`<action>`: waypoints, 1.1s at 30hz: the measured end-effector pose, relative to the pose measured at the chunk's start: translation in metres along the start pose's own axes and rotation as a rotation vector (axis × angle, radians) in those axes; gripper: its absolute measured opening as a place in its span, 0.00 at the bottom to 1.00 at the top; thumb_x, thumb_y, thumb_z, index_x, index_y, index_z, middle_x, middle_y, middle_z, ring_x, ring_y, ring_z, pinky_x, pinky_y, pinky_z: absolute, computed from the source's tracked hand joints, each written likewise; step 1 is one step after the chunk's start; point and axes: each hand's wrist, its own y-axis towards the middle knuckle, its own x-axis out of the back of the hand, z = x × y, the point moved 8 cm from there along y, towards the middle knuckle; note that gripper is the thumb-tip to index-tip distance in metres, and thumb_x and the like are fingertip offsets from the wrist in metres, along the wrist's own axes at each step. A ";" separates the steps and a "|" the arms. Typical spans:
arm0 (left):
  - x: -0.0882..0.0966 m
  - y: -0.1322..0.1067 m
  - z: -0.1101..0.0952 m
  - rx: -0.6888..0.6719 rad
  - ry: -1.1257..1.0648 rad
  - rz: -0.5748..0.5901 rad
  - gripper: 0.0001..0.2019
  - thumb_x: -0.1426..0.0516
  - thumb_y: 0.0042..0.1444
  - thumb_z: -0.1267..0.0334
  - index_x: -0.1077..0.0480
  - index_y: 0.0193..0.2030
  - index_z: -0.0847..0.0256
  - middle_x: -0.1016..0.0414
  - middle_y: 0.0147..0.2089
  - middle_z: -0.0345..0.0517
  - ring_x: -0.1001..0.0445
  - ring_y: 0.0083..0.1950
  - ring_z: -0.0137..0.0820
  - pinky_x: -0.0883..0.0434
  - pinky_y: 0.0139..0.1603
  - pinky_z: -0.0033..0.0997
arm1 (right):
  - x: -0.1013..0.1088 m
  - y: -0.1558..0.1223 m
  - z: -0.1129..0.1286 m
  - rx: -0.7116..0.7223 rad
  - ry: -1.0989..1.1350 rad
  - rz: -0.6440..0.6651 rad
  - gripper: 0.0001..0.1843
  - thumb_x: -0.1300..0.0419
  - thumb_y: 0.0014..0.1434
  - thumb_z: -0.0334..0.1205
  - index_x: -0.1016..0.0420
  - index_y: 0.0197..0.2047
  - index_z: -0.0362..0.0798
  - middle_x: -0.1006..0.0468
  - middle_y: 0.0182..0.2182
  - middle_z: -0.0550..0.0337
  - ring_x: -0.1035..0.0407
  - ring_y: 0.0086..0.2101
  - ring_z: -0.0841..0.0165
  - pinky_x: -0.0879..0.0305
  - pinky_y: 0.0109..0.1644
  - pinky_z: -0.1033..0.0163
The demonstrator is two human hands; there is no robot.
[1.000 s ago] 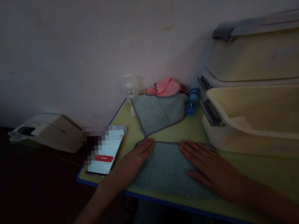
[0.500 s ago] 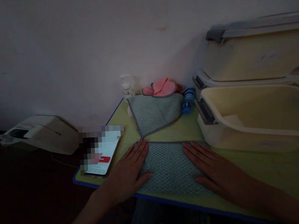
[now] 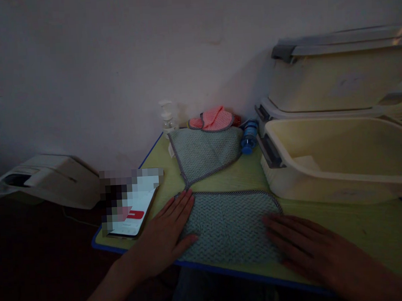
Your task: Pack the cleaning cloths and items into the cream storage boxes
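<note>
A grey-green knitted cloth (image 3: 228,225) lies folded flat at the near edge of a yellow-green table (image 3: 369,222). My left hand (image 3: 168,235) rests flat on the cloth's left edge, fingers stretched out. My right hand (image 3: 303,246) lies flat at the cloth's right edge, fingers apart, holding nothing. A second grey-green cloth (image 3: 204,152) lies folded further back, and a pink cloth (image 3: 214,119) sits behind it by the wall.
A lit phone (image 3: 132,212) lies at the table's left corner. A pump bottle (image 3: 167,118) and a blue-capped bottle (image 3: 249,136) stand near the wall. A large cream tub (image 3: 336,161) and a lidded bin (image 3: 338,78) fill the right. A white appliance (image 3: 50,181) sits low at left.
My right hand has slid right and toward me, from the middle of the near cloth to its right edge. My left hand has barely shifted. The view has drifted slightly.
</note>
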 end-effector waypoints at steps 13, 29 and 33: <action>-0.002 -0.007 0.006 0.093 0.043 -0.084 0.33 0.54 0.62 0.52 0.65 0.68 0.60 0.56 0.69 0.54 0.53 0.69 0.40 0.43 0.64 0.46 | -0.001 0.013 0.002 -0.066 -0.147 0.042 0.23 0.57 0.48 0.17 0.29 0.36 0.48 0.24 0.28 0.57 0.33 0.25 0.68 0.36 0.29 0.60; -0.008 -0.005 0.007 0.282 0.069 -0.100 0.32 0.57 0.62 0.49 0.55 0.67 0.68 0.53 0.68 0.59 0.53 0.69 0.41 0.43 0.64 0.49 | 0.003 0.028 -0.027 -0.493 -0.079 -0.114 0.24 0.63 0.66 0.45 0.36 0.53 0.39 0.22 0.39 0.45 0.24 0.33 0.64 0.27 0.32 0.62; -0.007 0.009 -0.007 0.384 0.096 -0.129 0.32 0.57 0.61 0.49 0.49 0.64 0.74 0.51 0.67 0.63 0.53 0.68 0.45 0.43 0.63 0.53 | 0.008 0.040 -0.024 -0.542 -0.059 -0.158 0.27 0.63 0.66 0.47 0.41 0.57 0.37 0.24 0.43 0.41 0.25 0.39 0.61 0.26 0.35 0.59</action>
